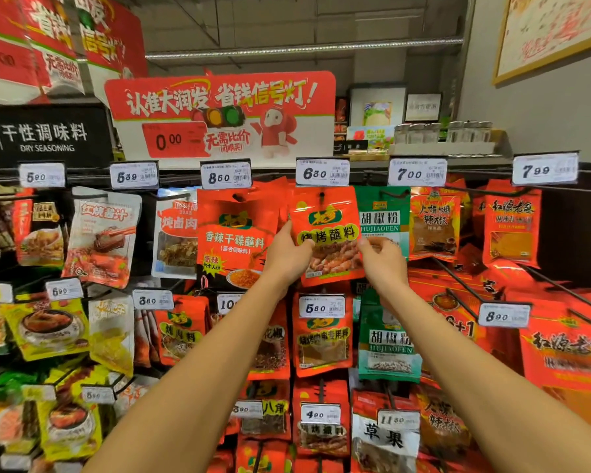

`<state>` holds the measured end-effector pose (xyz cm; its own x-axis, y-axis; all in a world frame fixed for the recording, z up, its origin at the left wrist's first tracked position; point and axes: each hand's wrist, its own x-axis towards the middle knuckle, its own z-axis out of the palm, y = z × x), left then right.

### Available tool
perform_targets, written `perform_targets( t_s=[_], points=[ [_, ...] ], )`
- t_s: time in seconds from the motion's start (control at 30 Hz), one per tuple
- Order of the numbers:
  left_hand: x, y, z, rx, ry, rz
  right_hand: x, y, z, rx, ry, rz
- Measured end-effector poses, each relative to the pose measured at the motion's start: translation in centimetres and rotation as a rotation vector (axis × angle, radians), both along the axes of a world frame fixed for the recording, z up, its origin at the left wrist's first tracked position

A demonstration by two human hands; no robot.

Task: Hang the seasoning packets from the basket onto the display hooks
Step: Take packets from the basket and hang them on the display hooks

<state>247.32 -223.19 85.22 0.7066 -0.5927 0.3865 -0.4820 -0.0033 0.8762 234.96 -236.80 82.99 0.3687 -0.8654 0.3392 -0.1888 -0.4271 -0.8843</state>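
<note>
The red barbecue seasoning packet [325,233] hung upright, long axis vertical, hole at the hook [321,194] under the 6.30 tag, left hand [287,257] and right hand [382,259] pinching its left and right edges, equally near.

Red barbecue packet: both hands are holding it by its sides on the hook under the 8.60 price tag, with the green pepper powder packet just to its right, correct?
Not quite. In the head view the red barbecue packet, held by the left hand and right hand, hangs under the 6.30 price tag, not 8.60. The green pepper powder packet is just to its right.
</note>
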Motion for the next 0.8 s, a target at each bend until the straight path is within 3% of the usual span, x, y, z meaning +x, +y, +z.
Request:
perform_targets(
  t_s=[0.17,0.27,0.4,0.67,0.8],
  points=[
    [-0.5,2.2,-0.7,-0.034,-0.006,0.040,-3.1,1.7,0.8,-0.057,-0.072,0.017],
    [-1.4,3.4,-1.2,-0.056,0.093,-0.001,-4.4,3.7,0.5,0.148,-0.210,0.179],
    [-3.4,5.6,-2.7,-0.109,0.273,-0.104,-5.6,6.1,-1.2,0.294,-0.238,0.321],
    [-5.7,10.1,-11.3,0.023,0.490,-0.039,-8.5,8.3,-10.5,0.491,-0.179,0.370],
    [-6.3,12.0,-17.9,0.115,0.703,-0.038,-9.6,10.2,-17.1,0.623,-0.090,0.292]
  ],
)
